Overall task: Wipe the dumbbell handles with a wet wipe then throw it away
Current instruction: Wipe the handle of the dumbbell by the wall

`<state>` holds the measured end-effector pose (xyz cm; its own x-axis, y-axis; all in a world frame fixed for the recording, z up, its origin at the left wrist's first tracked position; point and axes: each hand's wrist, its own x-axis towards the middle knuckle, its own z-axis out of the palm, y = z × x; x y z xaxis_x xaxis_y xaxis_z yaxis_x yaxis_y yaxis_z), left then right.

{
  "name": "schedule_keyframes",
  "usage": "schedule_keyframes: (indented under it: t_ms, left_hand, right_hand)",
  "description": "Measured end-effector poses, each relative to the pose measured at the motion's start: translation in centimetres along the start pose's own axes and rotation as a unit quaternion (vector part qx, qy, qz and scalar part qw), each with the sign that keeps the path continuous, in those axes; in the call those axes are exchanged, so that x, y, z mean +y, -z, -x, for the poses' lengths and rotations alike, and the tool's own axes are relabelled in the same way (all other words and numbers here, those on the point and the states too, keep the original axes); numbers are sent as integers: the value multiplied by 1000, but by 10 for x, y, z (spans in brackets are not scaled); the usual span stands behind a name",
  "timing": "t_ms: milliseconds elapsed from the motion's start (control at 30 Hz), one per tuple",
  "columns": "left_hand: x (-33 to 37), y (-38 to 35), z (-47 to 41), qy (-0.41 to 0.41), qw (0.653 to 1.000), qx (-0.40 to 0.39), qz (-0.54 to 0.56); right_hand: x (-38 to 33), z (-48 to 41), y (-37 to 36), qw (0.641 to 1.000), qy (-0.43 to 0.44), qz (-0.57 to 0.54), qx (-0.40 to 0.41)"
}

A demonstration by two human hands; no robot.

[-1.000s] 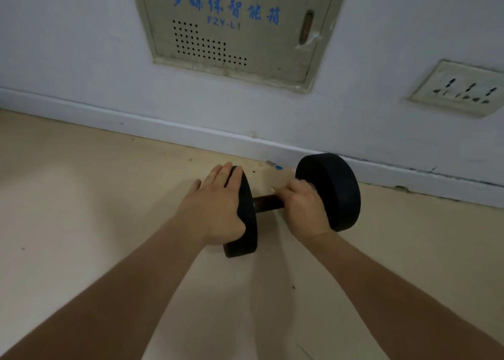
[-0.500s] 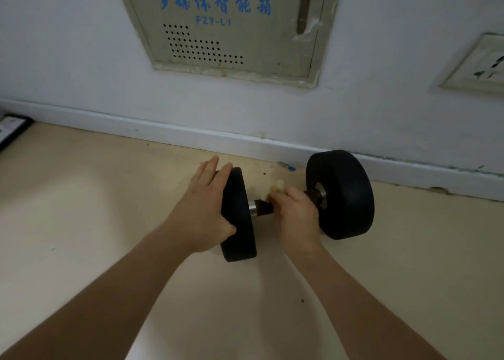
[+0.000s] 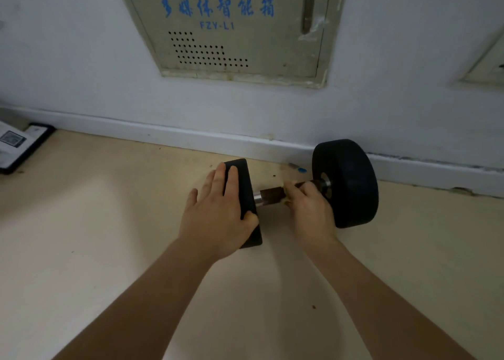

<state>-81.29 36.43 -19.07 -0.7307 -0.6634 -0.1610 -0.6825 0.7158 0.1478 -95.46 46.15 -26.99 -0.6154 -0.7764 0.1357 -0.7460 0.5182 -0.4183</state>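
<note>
Resting on the pale floor (image 3: 109,237) close to the baseboard (image 3: 191,138), the dumbbell (image 3: 351,196) is steadied at its left weight (image 3: 245,179) by the left hand (image 3: 218,212), whose straight fingers lie flat over the black disc, gripping nothing. Further right, the right hand (image 3: 311,209) is clenched round the handle (image 3: 270,195), with the wet wipe (image 3: 288,186) bunched under its fingers, close to the right weight (image 3: 346,166).

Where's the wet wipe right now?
Head view, right of centre: the wet wipe is pinched by the right hand around the dumbbell handle, close to the right weight.
</note>
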Motion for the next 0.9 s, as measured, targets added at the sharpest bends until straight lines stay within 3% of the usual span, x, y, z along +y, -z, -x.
schedule_keyframes:
  t_ms: [100, 233, 300, 367, 467, 533, 667, 900]
  left_hand:
    - [4, -1, -5, 9, 1000, -6, 12]
    - [6, -9, -4, 16, 999, 13, 37]
    - [6, -9, -4, 16, 999, 18, 40]
    - [4, -7, -4, 9, 999, 16, 27]
    - [-1, -6, -3, -5, 1000, 11, 7]
    - [1, -7, -2, -5, 1000, 17, 14]
    - [1, -8, -2, -4, 1000, 20, 17]
    - [0, -6, 3, -14, 1000, 20, 7]
  right_hand:
    - [1, -7, 5, 999, 12, -45, -23]
    - [-6, -10, 14, 988, 126, -87, -36]
    - [-8, -14, 15, 970, 232, 15, -69]
    - [-3, -20, 22, 968, 215, 79, -101]
    - [15, -23, 32, 978, 146, 149, -32]
    - [9, -24, 31, 979, 113, 167, -39]
    - [-17, -21, 20, 968, 185, 154, -75]
    - [-12, -36, 61, 948, 115, 265, -135]
